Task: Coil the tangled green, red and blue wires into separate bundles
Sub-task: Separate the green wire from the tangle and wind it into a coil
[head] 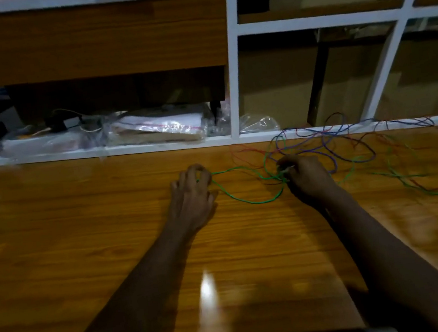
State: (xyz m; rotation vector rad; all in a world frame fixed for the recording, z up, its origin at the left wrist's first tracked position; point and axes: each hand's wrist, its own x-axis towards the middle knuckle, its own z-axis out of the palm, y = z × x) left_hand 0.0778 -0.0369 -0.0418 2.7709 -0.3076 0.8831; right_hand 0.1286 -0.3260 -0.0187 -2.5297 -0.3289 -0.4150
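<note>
Green wire [247,201] is pinched by left hand [192,191] and right hand [306,175]; slack runs sideways between grips, tangle lying right of the right hand.

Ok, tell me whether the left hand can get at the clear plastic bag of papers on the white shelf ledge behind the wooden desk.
Probably yes. The left hand rests on bare wooden desk, pinching only the thin green wire; nothing stands between it and the clear plastic bag of papers, though it would likely drop the wire first.
</note>
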